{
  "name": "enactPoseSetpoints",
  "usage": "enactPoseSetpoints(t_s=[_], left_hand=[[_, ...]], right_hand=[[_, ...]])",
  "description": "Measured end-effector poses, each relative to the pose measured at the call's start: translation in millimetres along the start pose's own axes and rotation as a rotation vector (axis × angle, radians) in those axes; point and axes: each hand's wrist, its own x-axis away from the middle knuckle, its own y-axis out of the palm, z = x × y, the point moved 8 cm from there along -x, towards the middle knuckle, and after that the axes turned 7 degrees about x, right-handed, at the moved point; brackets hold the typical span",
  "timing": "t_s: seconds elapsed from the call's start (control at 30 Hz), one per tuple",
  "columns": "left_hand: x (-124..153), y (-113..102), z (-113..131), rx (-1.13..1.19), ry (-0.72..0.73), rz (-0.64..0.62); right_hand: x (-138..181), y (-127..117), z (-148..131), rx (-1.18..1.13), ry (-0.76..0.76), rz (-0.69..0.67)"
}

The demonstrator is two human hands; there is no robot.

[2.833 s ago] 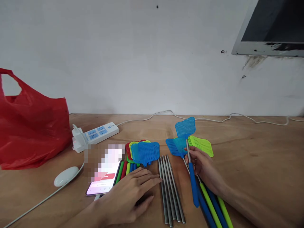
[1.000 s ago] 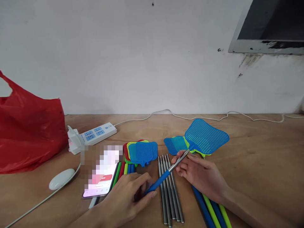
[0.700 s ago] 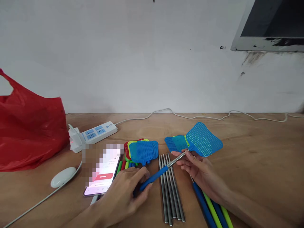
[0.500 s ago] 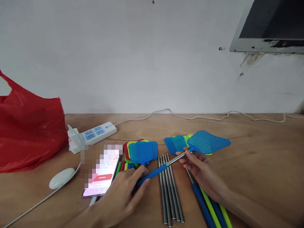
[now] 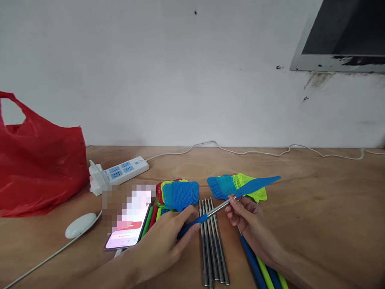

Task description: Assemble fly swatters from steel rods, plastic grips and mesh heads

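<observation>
I hold a blue fly swatter (image 5: 255, 185) across the table with both hands. My left hand (image 5: 164, 245) is closed around its blue handle grip (image 5: 189, 228). My right hand (image 5: 246, 214) pinches the metal rod just below the blue mesh head, which is turned nearly edge-on. Under the rod lie several bare metal rods (image 5: 212, 245) side by side. A stack of loose mesh heads (image 5: 179, 194), blue on top, sits to the left. Finished swatters, blue and lime (image 5: 231, 185), lie beneath my right hand.
A phone (image 5: 129, 226) with a lit screen lies left of my left hand, over coloured handle grips (image 5: 153, 216). A white power strip (image 5: 118, 172), a white oval device (image 5: 81, 225) on a cable and a red plastic bag (image 5: 39, 166) stand at the left. A white wall rises behind.
My right hand lifted a blue swatter off the pile and swung it across the rods. My left hand took its handle. The mesh head has since rotated from flat-on to nearly edge-on.
</observation>
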Motion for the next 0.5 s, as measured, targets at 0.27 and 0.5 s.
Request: enactPoseSetpoints(t_s=[0.27, 0.5], left_hand=[[-20.9, 6.6, 16.3, -0.091, 0.019, 0.001], [-18.5, 6.8, 17.9, -0.117, 0.032, 0.072]], right_hand=[[-2.6, -3.6, 4.1, -0.056, 0.047, -0.016], [0.0, -4.2, -4.7, 0.028, -0.008, -0.014]])
